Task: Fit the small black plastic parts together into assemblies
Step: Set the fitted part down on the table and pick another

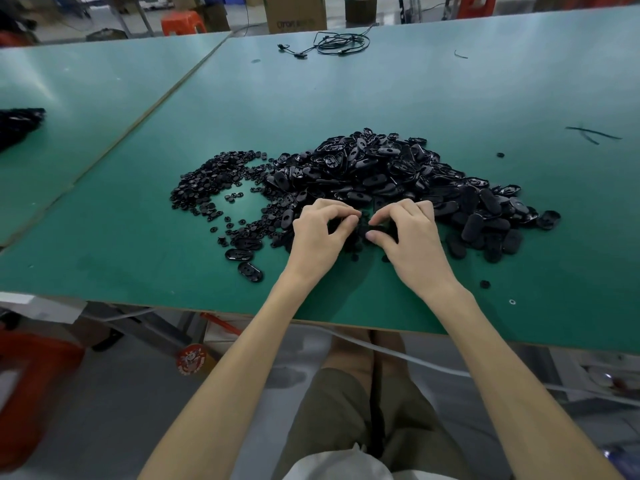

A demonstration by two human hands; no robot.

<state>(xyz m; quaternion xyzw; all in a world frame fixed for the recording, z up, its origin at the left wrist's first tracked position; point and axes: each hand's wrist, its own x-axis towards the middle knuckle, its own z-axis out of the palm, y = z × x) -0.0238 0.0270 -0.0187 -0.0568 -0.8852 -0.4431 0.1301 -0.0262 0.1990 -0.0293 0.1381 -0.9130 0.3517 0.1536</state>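
Where the green desk [450,91] fills most of the view, a second green desk [69,98] butts against its left edge. Largest on the near desk is a pile of black oval shells [398,171], heaped toward the middle and spilling to the right. Just left of it, touching its edge, lies a flatter spread of small round black pieces [211,178]. Both forearms reach in from the near edge, and the left hand [318,237] and right hand [412,237] meet at the pile's near rim, fingers curled inward, fingertips almost touching. Between them they pinch a black part [363,231]; each hand's thumb and fingers are clamped on it, though whether it is one piece or two I cannot tell. Near the desk's far edge lies a tangled black cable [332,45]. Three loose oval shells [244,253] lie in a row left of the left hand. A single round piece [485,284] sits alone, right of the right wrist.
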